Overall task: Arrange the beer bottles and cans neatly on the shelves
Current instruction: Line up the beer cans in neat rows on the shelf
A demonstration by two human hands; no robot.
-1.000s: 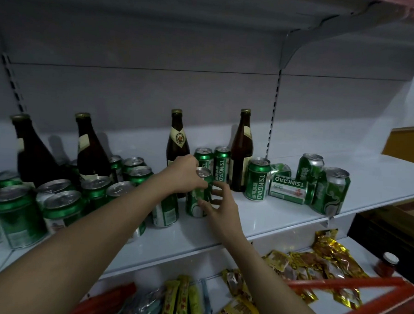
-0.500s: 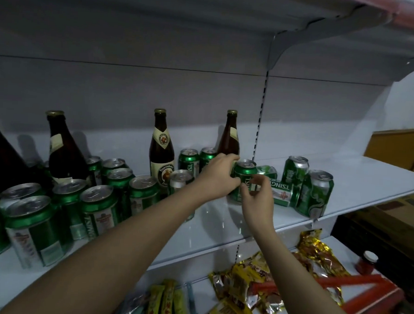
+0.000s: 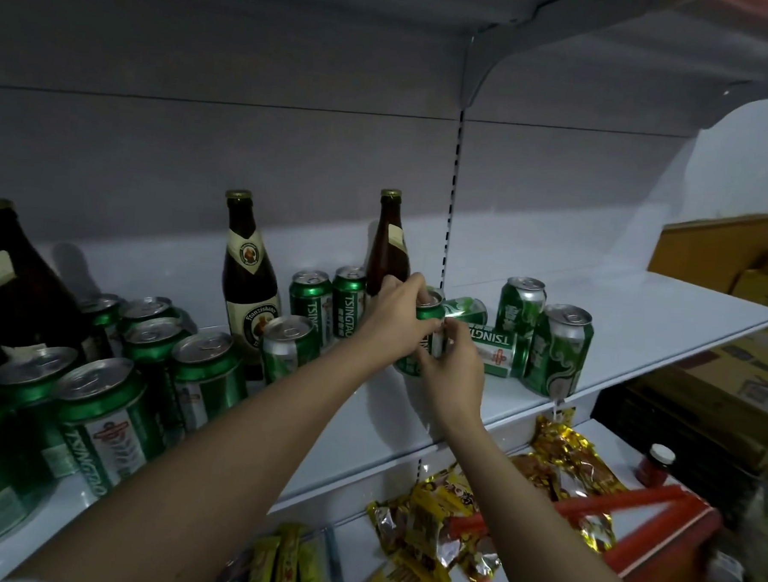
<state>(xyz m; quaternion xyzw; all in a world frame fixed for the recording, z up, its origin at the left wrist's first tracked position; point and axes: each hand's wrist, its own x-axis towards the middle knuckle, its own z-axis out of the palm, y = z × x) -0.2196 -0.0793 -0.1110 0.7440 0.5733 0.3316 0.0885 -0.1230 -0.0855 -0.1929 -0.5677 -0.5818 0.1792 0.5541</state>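
Observation:
Both my hands hold one upright green Tsingtao can (image 3: 430,309) at the middle of the white shelf (image 3: 661,323). My left hand (image 3: 394,318) wraps its left side and top; my right hand (image 3: 451,365) pinches its front from the right. Behind it stands a brown bottle (image 3: 391,246). To the right two cans lie on their sides (image 3: 495,348), with two upright green cans (image 3: 557,349) beside them. On the left stand a labelled brown bottle (image 3: 248,266), another dark bottle (image 3: 13,280) and several upright green cans (image 3: 108,418).
The right end of the shelf is bare white surface. An upper shelf (image 3: 387,24) hangs close overhead on a bracket (image 3: 478,68). The lower shelf carries gold snack packets (image 3: 560,456), red sticks (image 3: 629,504) and a small red jar (image 3: 655,463). Brown cartons (image 3: 734,367) sit at far right.
A second ago both hands were on a can further left; they moved right to the upright can in front of the right-hand bottle and closed round it. The view shifted right.

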